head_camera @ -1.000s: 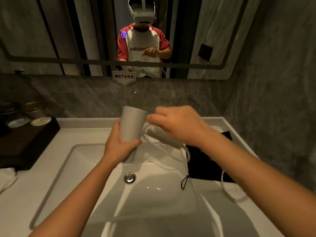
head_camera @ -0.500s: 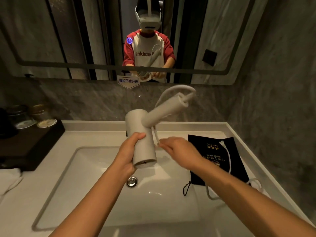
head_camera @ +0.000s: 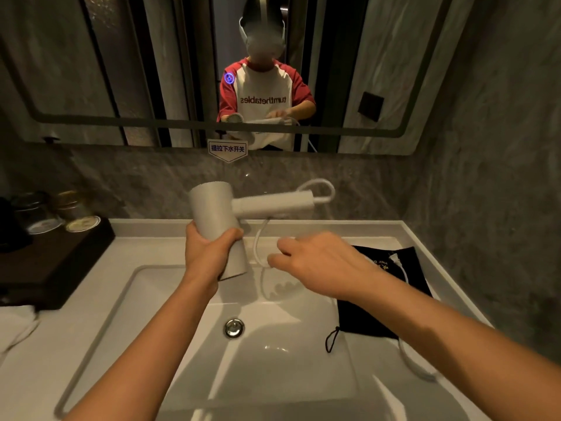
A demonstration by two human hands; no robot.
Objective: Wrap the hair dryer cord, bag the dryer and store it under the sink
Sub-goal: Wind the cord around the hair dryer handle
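Left hand (head_camera: 212, 253) closed around the barrel of the hair dryer (head_camera: 218, 220), held over the far edge of the sink (head_camera: 127, 287) with handle pointing right, probably to leave it free for winding. Right hand (head_camera: 321, 265) just right, fingers loosely pinching the cord (head_camera: 258, 247) hanging from the handle end. Black bag (head_camera: 379, 317) flat on the counter at right, cord trailing across it; dark tray (head_camera: 54, 262) with jars far left, nothing blocking.
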